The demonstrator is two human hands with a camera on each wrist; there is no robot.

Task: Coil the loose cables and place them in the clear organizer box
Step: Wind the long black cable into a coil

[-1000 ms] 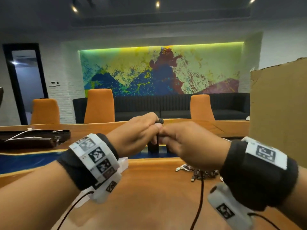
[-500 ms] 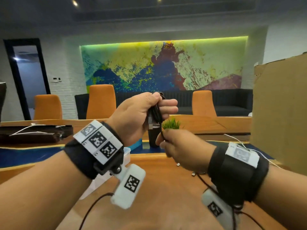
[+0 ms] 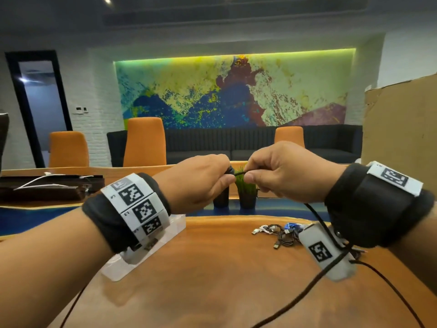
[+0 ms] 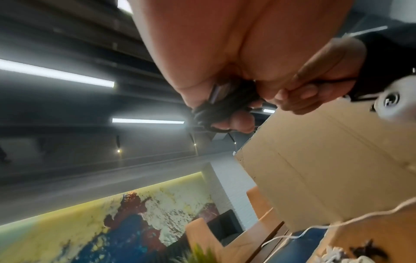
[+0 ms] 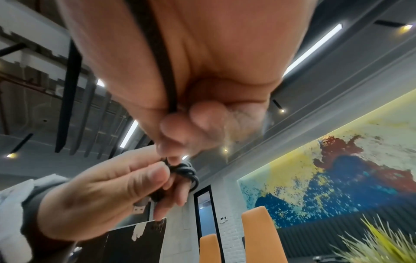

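At far left I note the clear organizer box (image 3: 176,223) on the table (image 3: 212,268). My left hand (image 3: 196,183) grips a wound black cable (image 5: 184,173) in curled fingers, raised above the table. My right hand (image 3: 283,171) pinches its free strand; loose cables (image 3: 276,234) lie beneath.

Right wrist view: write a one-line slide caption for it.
Right hand pinches the free end of a black cable while the left hand holds the coiled loops.
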